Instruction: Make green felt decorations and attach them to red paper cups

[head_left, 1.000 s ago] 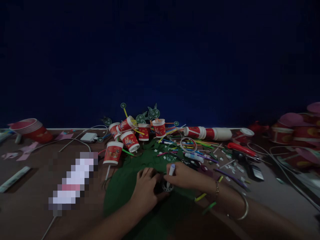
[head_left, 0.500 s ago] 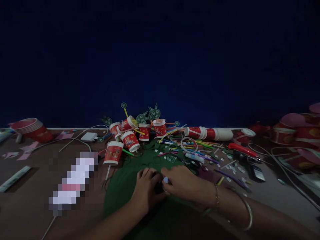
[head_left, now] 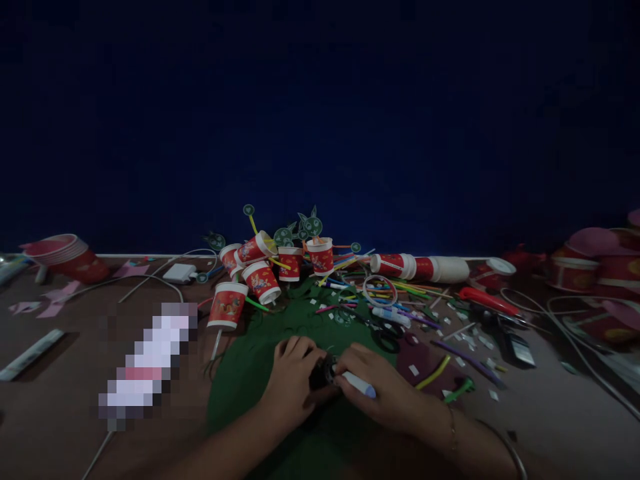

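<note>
My right hand (head_left: 383,383) is closed around a white marker (head_left: 357,383) with a pale blue end, its tip turned down and left. My left hand (head_left: 295,373) curls around a small dark paper piece (head_left: 329,371) bearing some white lines, thumb along its near edge. The marker's tip meets or hovers just above this piece; fingers hide the exact contact. Beneath both hands spreads a large sheet of green paper (head_left: 240,380). A pair of scissors (head_left: 386,337) lies just beyond my right hand.
Red paper cups (head_left: 227,307) with straws and drawn paper cutouts cluster at the back. Several coloured straws (head_left: 410,287), paper scraps and a red-handled tool (head_left: 487,300) lie to the right. At left are a blurred-out object (head_left: 150,360), a white charger (head_left: 180,273) and stacked cups (head_left: 70,257).
My right hand has turned and shifted slightly right and down, so the marker now shows lengthwise. A yellow straw and a green piece have come into sight beside it. My left hand stays nearly still.
</note>
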A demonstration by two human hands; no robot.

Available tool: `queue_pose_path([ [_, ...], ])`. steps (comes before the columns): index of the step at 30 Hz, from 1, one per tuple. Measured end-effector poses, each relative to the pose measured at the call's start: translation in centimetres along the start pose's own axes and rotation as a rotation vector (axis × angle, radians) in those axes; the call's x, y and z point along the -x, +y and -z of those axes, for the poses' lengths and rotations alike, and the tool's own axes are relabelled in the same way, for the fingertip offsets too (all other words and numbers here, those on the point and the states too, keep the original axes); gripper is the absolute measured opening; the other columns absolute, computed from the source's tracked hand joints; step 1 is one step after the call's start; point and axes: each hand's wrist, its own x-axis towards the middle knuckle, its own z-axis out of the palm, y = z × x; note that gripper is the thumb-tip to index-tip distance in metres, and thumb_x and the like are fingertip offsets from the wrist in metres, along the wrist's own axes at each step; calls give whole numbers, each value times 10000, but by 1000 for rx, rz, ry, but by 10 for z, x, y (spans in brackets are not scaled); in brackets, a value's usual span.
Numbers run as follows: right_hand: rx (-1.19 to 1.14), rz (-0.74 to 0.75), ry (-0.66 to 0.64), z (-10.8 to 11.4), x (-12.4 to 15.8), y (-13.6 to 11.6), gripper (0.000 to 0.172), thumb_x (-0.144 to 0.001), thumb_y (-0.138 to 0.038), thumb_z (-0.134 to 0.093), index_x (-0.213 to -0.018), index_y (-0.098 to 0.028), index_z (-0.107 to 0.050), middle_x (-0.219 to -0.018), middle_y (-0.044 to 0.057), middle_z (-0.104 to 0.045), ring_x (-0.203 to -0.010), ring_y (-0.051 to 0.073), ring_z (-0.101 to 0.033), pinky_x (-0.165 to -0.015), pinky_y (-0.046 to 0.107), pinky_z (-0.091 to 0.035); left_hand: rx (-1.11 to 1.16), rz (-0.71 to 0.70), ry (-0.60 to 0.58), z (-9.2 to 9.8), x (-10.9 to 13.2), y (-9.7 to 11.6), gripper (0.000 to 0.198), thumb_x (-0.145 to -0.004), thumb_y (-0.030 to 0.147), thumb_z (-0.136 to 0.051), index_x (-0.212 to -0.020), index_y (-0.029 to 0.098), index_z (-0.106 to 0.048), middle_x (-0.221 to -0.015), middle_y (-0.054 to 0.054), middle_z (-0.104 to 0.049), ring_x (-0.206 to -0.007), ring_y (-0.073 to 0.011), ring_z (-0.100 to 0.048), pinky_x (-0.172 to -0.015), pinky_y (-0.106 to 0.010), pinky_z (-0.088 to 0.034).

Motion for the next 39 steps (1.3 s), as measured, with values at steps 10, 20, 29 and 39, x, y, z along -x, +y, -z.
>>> queue_pose_path([
  [10,-497,-259,-22,1,-17,22,132,-822,-241,-498,-712,-169,-515,-639,-38,-508,-605,102,-471,-569,202,-364,-39,41,15,-8,1,-2,331,-614,410,-722,-872,241,-603,-932,-20,-560,-930,-233,-474,-824,-395,-299],
  [20,-30,-216,113,1,13,30,265,-852,-249,-423,-1063,-177,-568,-970,99,-663,-907,220,-596,-828,343,-417,-8,-32,32,-7,1,0,277,-643,296,-674,-891,222,-575,-923,-21,-596,-932,-222,-502,-878,-400,-296],
  [29,159,-164,7,-14,18,32,404,-789,-117,-443,-1187,-133,-508,-1135,148,-607,-1016,252,-555,-881,391,-392,1,-99,37,-2,5,8,302,-641,299,-641,-924,218,-574,-908,-31,-638,-923,-233,-533,-947,-441,-264],
  [39,-584,-475,345,-5,-3,26,342,-885,-398,-378,-860,-166,-628,-712,30,-625,-734,171,-583,-692,279,-442,152,220,205,-1,0,-4,282,-735,316,-542,-988,197,-510,-888,-47,-643,-828,-229,-584,-793,-395,-417],
])
